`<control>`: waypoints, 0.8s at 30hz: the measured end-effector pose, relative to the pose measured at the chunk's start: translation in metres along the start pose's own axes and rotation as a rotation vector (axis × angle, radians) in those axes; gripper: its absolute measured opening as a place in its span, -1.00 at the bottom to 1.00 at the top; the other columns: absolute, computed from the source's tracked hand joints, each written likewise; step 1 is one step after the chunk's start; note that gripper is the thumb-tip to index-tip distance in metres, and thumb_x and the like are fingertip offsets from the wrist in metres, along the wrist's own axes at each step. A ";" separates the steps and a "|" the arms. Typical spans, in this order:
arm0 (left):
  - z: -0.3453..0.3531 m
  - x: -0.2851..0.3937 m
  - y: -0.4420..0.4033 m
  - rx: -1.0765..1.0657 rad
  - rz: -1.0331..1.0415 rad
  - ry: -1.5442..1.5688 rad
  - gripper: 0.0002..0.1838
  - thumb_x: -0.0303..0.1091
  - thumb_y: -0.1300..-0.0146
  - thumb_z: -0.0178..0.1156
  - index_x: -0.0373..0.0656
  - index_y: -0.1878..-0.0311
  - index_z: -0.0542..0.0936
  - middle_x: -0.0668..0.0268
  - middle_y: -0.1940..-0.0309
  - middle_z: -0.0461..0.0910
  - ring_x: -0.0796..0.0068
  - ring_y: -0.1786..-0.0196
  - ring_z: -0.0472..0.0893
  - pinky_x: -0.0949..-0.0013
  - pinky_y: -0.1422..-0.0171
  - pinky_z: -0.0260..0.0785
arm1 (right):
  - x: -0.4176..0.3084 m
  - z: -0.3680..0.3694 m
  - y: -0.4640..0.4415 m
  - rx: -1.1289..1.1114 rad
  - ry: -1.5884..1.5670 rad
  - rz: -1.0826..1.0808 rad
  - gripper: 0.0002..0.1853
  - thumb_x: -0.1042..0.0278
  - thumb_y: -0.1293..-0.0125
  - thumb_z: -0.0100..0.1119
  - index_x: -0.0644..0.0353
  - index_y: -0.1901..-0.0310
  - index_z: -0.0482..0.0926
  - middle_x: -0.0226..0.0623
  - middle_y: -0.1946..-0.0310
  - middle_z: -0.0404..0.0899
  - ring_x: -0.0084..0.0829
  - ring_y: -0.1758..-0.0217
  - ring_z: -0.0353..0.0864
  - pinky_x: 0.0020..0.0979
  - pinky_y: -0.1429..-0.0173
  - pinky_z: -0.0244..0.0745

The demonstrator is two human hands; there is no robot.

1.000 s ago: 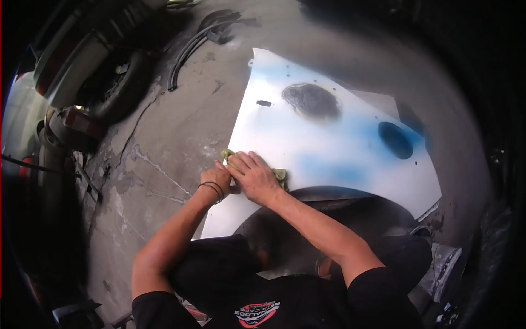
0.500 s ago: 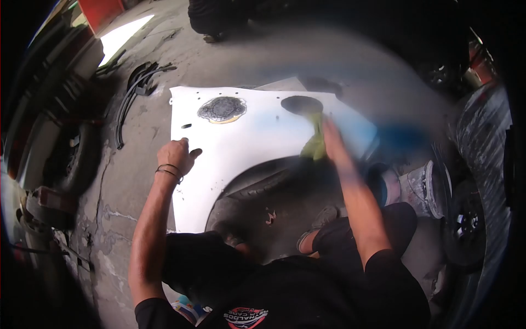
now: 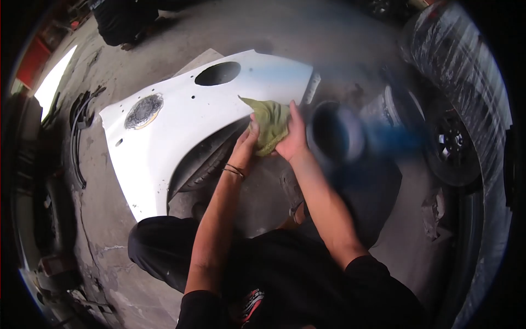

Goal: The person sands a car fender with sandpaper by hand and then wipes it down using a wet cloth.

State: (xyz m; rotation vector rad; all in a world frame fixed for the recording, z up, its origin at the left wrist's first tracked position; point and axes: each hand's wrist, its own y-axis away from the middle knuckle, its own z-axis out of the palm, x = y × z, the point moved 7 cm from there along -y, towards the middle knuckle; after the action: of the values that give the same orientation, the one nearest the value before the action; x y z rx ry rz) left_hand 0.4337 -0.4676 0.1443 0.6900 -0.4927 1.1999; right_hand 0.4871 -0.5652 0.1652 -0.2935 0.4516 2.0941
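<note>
Both hands hold a yellow-green cloth (image 3: pixel 268 123) in front of me, over the near edge of a white car fender (image 3: pixel 164 142). My left hand (image 3: pixel 246 143), with dark bands at its wrist, grips the cloth's left side. On the other side, my right hand (image 3: pixel 293 136) is closed on it, with the thumb side up. The fender bears a round grey-black patch (image 3: pixel 144 111) with a yellowish rim and a dark oval area (image 3: pixel 217 73). A tire (image 3: pixel 211 164) shows beneath its wheel arch.
Right of my hands is a dark-mouthed bucket (image 3: pixel 353 134), partly smeared blue in view. A wheel (image 3: pixel 452 137) and a plastic-covered vehicle (image 3: pixel 460 66) line the right side. Black strips (image 3: pixel 76 137) lie on the floor at left. Another person (image 3: pixel 123 22) is at upper left.
My left hand has left the fender's left edge and joined my right hand on the cloth. The cloth has come off the panel toward me. The whole view has turned rightward.
</note>
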 end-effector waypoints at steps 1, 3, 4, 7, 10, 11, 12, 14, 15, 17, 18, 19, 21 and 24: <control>-0.005 -0.026 -0.008 0.002 -0.055 0.118 -0.24 0.23 -0.52 0.22 -0.13 -0.53 0.40 0.24 -0.30 0.59 0.34 -0.24 0.65 0.29 -0.18 0.59 | 0.007 -0.031 0.005 0.106 0.008 -0.011 -0.40 -0.12 -0.64 0.03 0.29 -0.36 0.52 -0.09 -0.28 0.64 -0.13 -0.35 0.63 -0.06 -0.47 0.49; -0.010 -0.070 -0.018 0.087 -0.184 0.284 -0.41 0.08 -0.60 0.18 -0.17 -0.44 0.48 0.30 -0.23 0.64 0.32 -0.21 0.67 0.27 -0.18 0.59 | 0.004 -0.072 0.023 0.333 0.259 -0.023 -0.50 -0.04 -0.64 0.10 0.21 -0.32 0.60 -0.24 -0.24 0.68 -0.29 -0.30 0.65 -0.18 -0.44 0.51; -0.007 -0.084 -0.030 0.072 -0.202 0.291 -0.41 0.08 -0.60 0.18 -0.17 -0.44 0.48 0.30 -0.23 0.64 0.32 -0.21 0.67 0.27 -0.18 0.59 | -0.004 -0.087 0.031 0.434 0.405 -0.018 -0.51 -0.03 -0.64 0.11 0.21 -0.32 0.61 -0.27 -0.23 0.68 -0.33 -0.31 0.65 -0.24 -0.43 0.50; -0.027 -0.122 -0.049 0.256 -0.137 0.091 -0.70 -0.20 -0.66 0.08 -0.19 -0.19 0.63 0.25 0.01 0.74 0.31 -0.06 0.74 0.18 -0.13 0.65 | -0.069 -0.089 0.058 0.559 1.100 -0.101 -0.36 -0.19 -0.58 0.16 0.24 -0.36 0.61 -0.23 -0.32 0.64 -0.37 -0.41 0.56 -0.30 -0.46 0.38; -0.022 -0.135 -0.060 0.221 -0.220 0.145 -0.67 -0.22 -0.65 0.04 -0.23 -0.21 0.61 0.15 -0.04 0.72 0.21 -0.06 0.75 0.10 -0.14 0.68 | -0.141 -0.183 0.055 0.658 0.676 -0.283 -0.33 -0.20 -0.57 0.15 0.20 -0.44 0.50 -0.11 -0.41 0.53 -0.14 -0.50 0.49 -0.10 -0.49 0.46; -0.024 -0.138 -0.064 0.238 -0.216 0.148 -0.67 -0.22 -0.65 0.04 -0.23 -0.21 0.61 0.15 -0.04 0.72 0.21 -0.06 0.75 0.10 -0.14 0.68 | -0.163 -0.245 0.048 0.652 0.550 -0.341 -0.36 -0.14 -0.57 0.16 0.17 -0.46 0.46 -0.09 -0.40 0.51 -0.05 -0.48 0.50 -0.07 -0.47 0.51; -0.028 -0.145 -0.068 0.273 -0.264 0.258 -0.65 -0.22 -0.63 0.01 -0.24 -0.23 0.60 0.12 -0.06 0.71 0.16 -0.06 0.75 0.07 -0.16 0.68 | -0.184 -0.324 0.043 0.588 0.477 -0.371 -0.41 -0.06 -0.59 0.15 0.15 -0.46 0.46 -0.15 -0.41 0.52 -0.10 -0.41 0.56 -0.06 -0.49 0.50; -0.044 -0.156 -0.063 0.372 -0.289 0.373 -0.64 -0.23 -0.62 -0.01 -0.25 -0.25 0.58 0.09 -0.08 0.70 0.12 -0.06 0.74 0.05 -0.18 0.68 | -0.200 -0.393 0.042 0.992 0.439 -0.170 -0.48 0.00 -0.67 -0.01 0.11 -0.46 0.48 -0.23 -0.43 0.54 -0.20 -0.50 0.49 -0.09 -0.58 0.36; -0.054 -0.158 -0.059 0.422 -0.287 0.326 -0.61 -0.20 -0.59 -0.02 -0.24 -0.27 0.56 0.08 -0.10 0.69 0.07 -0.10 0.73 -0.01 -0.25 0.63 | -0.198 -0.415 0.033 1.030 0.467 -0.195 -0.49 0.03 -0.68 -0.05 0.12 -0.47 0.47 -0.21 -0.42 0.54 -0.23 -0.49 0.49 -0.13 -0.59 0.35; -0.069 -0.155 -0.049 0.509 -0.306 0.216 -0.56 -0.14 -0.53 -0.02 -0.23 -0.28 0.54 0.06 -0.11 0.68 0.03 -0.17 0.70 -0.10 -0.36 0.55 | -0.233 -0.547 0.030 0.937 0.562 -0.240 -0.51 0.11 -0.68 -0.10 0.15 -0.48 0.46 -0.19 -0.39 0.57 -0.27 -0.44 0.52 -0.21 -0.55 0.38; -0.078 -0.154 -0.050 0.527 -0.307 0.208 -0.56 -0.14 -0.53 -0.02 -0.23 -0.28 0.54 0.06 -0.11 0.68 0.03 -0.17 0.70 -0.10 -0.36 0.55 | -0.253 -0.625 0.023 0.800 0.623 -0.261 -0.52 0.16 -0.68 -0.11 0.16 -0.47 0.46 -0.20 -0.36 0.59 -0.30 -0.39 0.55 -0.25 -0.51 0.41; -0.080 -0.159 -0.052 0.499 -0.313 0.298 -0.58 -0.12 -0.49 0.05 -0.21 -0.20 0.59 0.09 -0.07 0.69 0.13 -0.11 0.70 0.06 -0.29 0.55 | -0.223 -0.541 0.020 0.811 0.404 -0.065 -0.57 0.18 -0.64 -0.02 0.19 -0.39 0.51 -0.19 -0.26 0.64 -0.27 -0.29 0.61 -0.23 -0.42 0.49; -0.082 -0.170 -0.061 0.432 -0.329 0.410 -0.58 -0.08 -0.43 0.15 -0.18 -0.15 0.65 0.10 -0.03 0.69 0.20 -0.01 0.71 0.17 -0.15 0.59 | -0.196 -0.428 0.016 0.610 0.147 0.171 -0.66 0.22 -0.57 0.14 0.24 -0.21 0.60 -0.18 -0.06 0.74 -0.21 -0.09 0.73 -0.19 -0.22 0.65; -0.089 -0.187 -0.092 0.492 -0.311 0.286 -0.57 -0.09 -0.46 0.15 -0.20 -0.19 0.63 0.12 -0.02 0.69 0.20 0.00 0.71 0.18 -0.11 0.61 | -0.175 -0.291 -0.001 0.347 0.313 0.367 -0.71 0.27 -0.54 0.21 0.29 -0.13 0.66 -0.15 0.03 0.78 -0.21 0.00 0.80 -0.20 -0.11 0.74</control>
State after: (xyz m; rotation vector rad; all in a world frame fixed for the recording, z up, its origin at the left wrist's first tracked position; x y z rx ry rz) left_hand 0.4643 -0.5480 -0.0647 0.9534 0.1567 1.1045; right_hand 0.5894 -0.8221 -0.0312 -0.3540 1.1122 2.2768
